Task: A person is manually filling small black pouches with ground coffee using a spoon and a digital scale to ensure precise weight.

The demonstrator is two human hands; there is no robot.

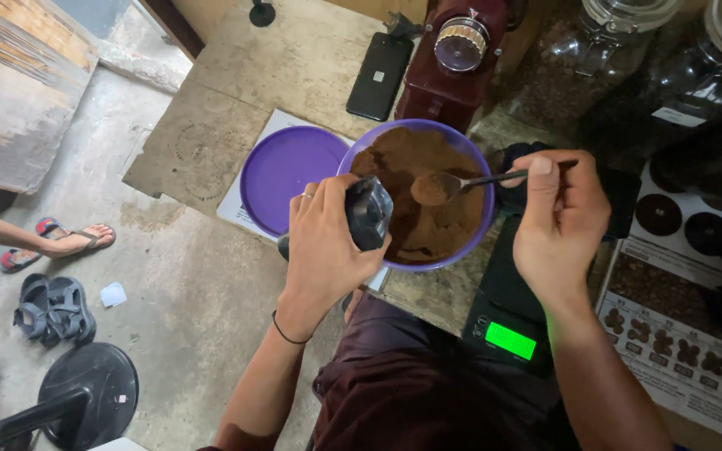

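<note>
My left hand grips a small dark container at the near rim of a purple tub full of brown ground powder. My right hand holds a metal spoon by its handle. The spoon's bowl is heaped with the brown powder and hovers over the tub, just right of the dark container. A ring is on my left hand and a dark band is on that wrist.
The tub's purple lid lies to its left on the counter. A dark red grinder and a black phone stand behind. A black scale with a green display sits under my right forearm. Glass jars are at right. Another person's sandalled foot is on the floor at left.
</note>
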